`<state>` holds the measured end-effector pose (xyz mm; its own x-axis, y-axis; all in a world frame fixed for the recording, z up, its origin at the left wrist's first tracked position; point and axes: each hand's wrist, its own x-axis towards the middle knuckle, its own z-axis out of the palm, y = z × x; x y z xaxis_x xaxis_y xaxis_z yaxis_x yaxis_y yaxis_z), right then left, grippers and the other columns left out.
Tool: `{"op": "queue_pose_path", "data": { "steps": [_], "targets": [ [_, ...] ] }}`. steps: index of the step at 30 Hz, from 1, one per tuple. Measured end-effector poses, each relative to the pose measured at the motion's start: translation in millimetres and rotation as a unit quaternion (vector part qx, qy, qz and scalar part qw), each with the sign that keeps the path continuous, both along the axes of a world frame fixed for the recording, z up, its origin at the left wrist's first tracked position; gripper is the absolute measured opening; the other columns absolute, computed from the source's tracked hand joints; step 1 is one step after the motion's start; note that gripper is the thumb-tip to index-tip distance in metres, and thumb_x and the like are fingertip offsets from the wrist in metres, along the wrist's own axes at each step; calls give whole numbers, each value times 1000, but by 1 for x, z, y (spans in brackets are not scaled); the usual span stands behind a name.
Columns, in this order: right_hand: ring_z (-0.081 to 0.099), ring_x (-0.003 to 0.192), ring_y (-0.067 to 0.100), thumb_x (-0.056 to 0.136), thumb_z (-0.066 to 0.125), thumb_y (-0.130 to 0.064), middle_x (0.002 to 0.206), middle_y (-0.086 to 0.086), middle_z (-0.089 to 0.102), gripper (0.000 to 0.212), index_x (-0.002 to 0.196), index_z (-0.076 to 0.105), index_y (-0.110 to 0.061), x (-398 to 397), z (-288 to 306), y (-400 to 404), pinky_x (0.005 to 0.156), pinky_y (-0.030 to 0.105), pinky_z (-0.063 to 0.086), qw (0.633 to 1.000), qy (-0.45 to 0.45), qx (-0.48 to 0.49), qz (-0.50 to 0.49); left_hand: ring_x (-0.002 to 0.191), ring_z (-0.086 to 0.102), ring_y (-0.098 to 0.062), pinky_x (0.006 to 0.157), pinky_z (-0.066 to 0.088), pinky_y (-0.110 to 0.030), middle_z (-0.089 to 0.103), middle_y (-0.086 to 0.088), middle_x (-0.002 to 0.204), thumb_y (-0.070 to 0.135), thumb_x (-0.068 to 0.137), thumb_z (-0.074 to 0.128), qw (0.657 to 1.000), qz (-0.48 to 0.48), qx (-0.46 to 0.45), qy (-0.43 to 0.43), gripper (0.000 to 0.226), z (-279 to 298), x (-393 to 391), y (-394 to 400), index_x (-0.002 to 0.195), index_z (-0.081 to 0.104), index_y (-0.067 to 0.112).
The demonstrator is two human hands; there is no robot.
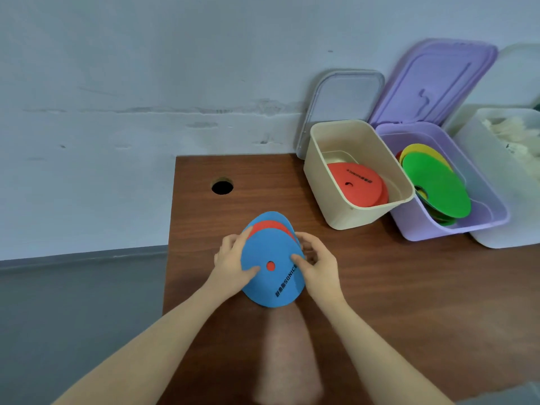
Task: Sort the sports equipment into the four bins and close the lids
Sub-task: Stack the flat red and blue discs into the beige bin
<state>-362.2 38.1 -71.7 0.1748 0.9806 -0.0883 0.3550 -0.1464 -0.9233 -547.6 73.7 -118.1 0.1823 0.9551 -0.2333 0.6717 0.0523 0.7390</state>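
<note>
Head view: left hand (233, 263) and right hand (317, 266) each grip a stack of flat blue and red rubber discs (271, 258) above the near brown wooden surface (409, 287). Advise peeling one colour before binning.

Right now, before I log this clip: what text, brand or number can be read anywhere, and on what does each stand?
"SONIC": black print on the top blue disc, held by the left hand and right hand; the characters before it are too blurred to read, and the word may run on past the edge.
Print on the red disc in the cream bin: upside down and too small to read surely.
No other text shows.
</note>
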Motion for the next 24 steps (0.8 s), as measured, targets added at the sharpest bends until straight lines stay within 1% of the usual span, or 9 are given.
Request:
{"op": "queue_pose_path", "data": {
  "steps": [3,7,10,13,16,18,19,22,24],
  "targets": [
    [57,97,3,83,62,-1,107,-14,64,42,110,60,-33,7,9,7,81,17,46,1000,-9,8,13,113,39,-22,105,37,-44,24,4,118,30,76,72,998,39,5,-57,87,-1,4,-3,144,18,36],
    [58,96,-1,84,63,-4,109,-13,63,40,114,60,-31,16,27,18,78,13,47,998,-26,37,33,112,34,-16,105,36,-34,23,0,114,27,79,72,994,68,45,-74,88,18,16,-2,147,17,27],
    [57,95,-1,84,63,-5,107,-14,62,39,115,60,-29,27,42,30,77,11,46,996,-33,72,38,116,29,-17,105,33,-28,20,-1,116,25,81,70,992,67,90,-48,88,42,25,10,148,14,23],
    [57,91,1,84,63,-4,106,-9,64,37,117,60,-21,44,58,51,74,9,44,994,-24,99,34,120,28,-21,106,32,-31,21,-4,120,23,82,68,987,73,141,-26,86,71,37,27,149,13,20],
    [56,82,0,82,64,-2,98,-9,64,37,114,61,-19,64,77,75,66,8,42,991,-25,128,23,111,32,-19,100,33,-28,24,-6,118,17,81,67,975,90,203,-8,86,103,57,45,148,13,20],
    [57,81,2,81,64,-2,98,-8,64,37,115,61,-16,81,88,90,67,8,42,989,-44,142,18,105,33,-20,97,35,-29,24,-4,112,15,80,66,966,97,240,8,81,119,77,57,147,21,17],
    [57,82,3,81,64,-3,99,-6,64,37,116,61,-16,91,93,97,69,10,42,988,-52,148,13,103,34,-21,96,36,-30,24,-4,110,15,79,66,963,99,252,15,78,125,88,64,146,26,16],
    [58,82,7,80,63,-4,101,-5,65,38,116,61,-17,125,108,119,76,23,47,982,-67,175,-2,100,34,-22,93,37,-31,23,-2,107,16,78,66,955,105,277,32,74,143,127,87,143,31,15],
    [57,81,3,79,61,-2,98,-9,64,40,115,60,-20,148,119,135,76,22,47,978,-84,192,4,99,33,-21,92,37,-31,22,-1,107,16,79,64,953,108,281,44,70,154,153,103,142,32,15]
  ]
}}
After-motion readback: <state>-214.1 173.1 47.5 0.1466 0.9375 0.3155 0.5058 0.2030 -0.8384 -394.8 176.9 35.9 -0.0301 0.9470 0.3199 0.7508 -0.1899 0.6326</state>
